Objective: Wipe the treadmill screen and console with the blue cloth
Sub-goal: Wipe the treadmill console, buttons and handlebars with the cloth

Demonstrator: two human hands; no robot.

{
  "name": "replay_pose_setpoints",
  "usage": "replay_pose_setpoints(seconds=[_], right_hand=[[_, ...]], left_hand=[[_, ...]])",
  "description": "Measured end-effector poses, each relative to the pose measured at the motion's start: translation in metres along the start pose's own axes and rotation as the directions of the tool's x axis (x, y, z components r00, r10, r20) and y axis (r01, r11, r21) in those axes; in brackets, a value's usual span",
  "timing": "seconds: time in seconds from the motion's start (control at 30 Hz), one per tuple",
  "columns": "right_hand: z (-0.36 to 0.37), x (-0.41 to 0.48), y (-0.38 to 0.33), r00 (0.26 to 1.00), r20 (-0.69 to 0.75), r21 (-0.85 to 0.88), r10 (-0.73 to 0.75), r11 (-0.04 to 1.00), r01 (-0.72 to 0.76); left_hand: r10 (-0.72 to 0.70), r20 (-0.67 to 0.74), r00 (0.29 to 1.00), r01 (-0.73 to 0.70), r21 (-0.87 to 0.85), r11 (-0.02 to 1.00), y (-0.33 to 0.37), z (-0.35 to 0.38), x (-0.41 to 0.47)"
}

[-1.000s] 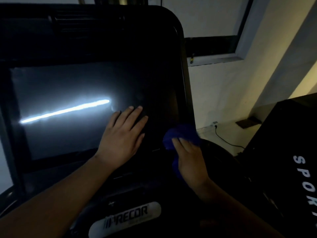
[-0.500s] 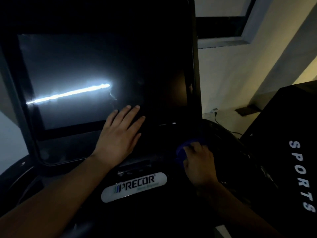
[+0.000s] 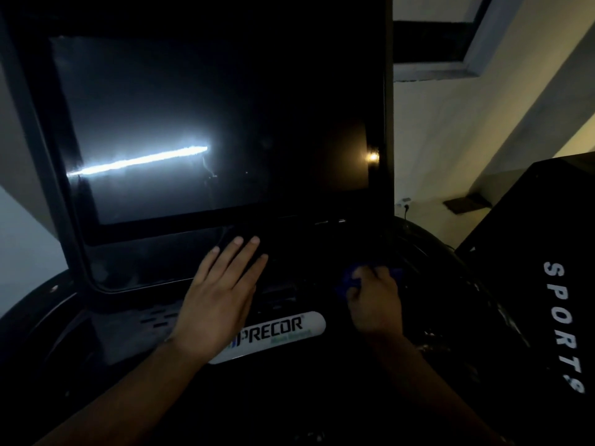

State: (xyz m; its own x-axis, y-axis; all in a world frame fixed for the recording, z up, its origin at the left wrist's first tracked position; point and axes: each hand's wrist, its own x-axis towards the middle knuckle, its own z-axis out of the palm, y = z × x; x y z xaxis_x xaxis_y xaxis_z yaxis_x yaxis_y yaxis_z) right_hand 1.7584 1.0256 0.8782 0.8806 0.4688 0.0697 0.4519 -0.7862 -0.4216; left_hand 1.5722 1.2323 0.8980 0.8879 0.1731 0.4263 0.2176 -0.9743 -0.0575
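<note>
A dim room with a pale wall (image 3: 467, 130) and a dark window frame (image 3: 450, 70) lies behind the treadmill, whose black screen (image 3: 257, 107) fills the upper left of the view and carries a bright slanted streak of reflected light (image 3: 138, 160) and a small orange glint (image 3: 372, 157) near its right edge. Below the screen the dark console (image 3: 145, 272) slopes toward the person, with vent slots (image 3: 157, 317) and a white Precor badge (image 3: 283, 333). The left hand (image 3: 222, 294) lies flat on the console just under the screen, fingers straight and close together, holding nothing, its wrist covering the badge's left end. The right hand (image 3: 373, 304) has its fingers curled around the bunched blue cloth (image 3: 349, 278) at the console's right side; most of the cloth is hidden under the hand. Whether the cloth touches the surface is too dark to tell. To the right stands a black machine lettered SPORTS (image 3: 531, 252), and between it and the treadmill a plugged cable (image 3: 406, 206) and a flat dark object (image 3: 463, 202) sit on the floor.
</note>
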Motion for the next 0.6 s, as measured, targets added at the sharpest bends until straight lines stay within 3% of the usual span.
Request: replay_pose_setpoints(seconds=[0.07,0.13,0.2,0.27,0.37,0.4,0.47,0.53,0.57,0.6], right_hand=[[0.008,-0.007,-0.024,0.988,0.060,-0.018,-0.143,0.989,0.144],[0.014,-0.015,-0.046,0.926,0.169,0.057,-0.338,0.941,0.334],[0.008,-0.012,-0.043,0.895,0.221,0.128,-0.387,0.921,0.367],[0.005,-0.010,-0.026,0.927,0.183,0.095,-0.328,0.944,0.315],[0.003,-0.023,-0.022,0.993,0.118,-0.082,-0.014,0.996,0.024],[0.005,-0.029,-0.032,0.994,0.111,-0.106,0.022,0.994,-0.010],[0.014,-0.043,-0.056,0.979,0.131,-0.061,-0.157,0.984,0.166],[0.018,-0.051,-0.070,0.865,0.269,0.065,-0.423,0.904,0.422],[0.014,-0.049,-0.070,0.814,0.347,0.124,-0.466,0.883,0.453],[0.010,-0.044,-0.063,0.808,0.379,0.146,-0.452,0.891,0.430]], left_hand=[[-0.026,0.021,0.999,0.027,-0.029,0.999,0.006,0.005,-0.012],[-0.056,0.036,0.998,0.058,-0.055,0.997,0.013,0.007,-0.021],[-0.089,0.056,0.994,0.094,-0.097,0.991,0.020,0.008,-0.027],[-0.103,0.080,0.992,0.114,-0.148,0.982,0.025,0.007,-0.033],[-0.132,0.123,0.984,0.155,-0.203,0.967,0.032,0.009,-0.048],[-0.148,0.135,0.980,0.174,-0.213,0.961,0.033,0.011,-0.054],[-0.182,0.149,0.972,0.214,-0.234,0.948,0.033,0.016,-0.065],[-0.214,0.177,0.961,0.254,-0.247,0.935,0.031,0.018,-0.071],[-0.231,0.189,0.954,0.274,-0.250,0.929,0.028,0.017,-0.073],[-0.249,0.190,0.950,0.292,-0.252,0.923,0.025,0.014,-0.075]])
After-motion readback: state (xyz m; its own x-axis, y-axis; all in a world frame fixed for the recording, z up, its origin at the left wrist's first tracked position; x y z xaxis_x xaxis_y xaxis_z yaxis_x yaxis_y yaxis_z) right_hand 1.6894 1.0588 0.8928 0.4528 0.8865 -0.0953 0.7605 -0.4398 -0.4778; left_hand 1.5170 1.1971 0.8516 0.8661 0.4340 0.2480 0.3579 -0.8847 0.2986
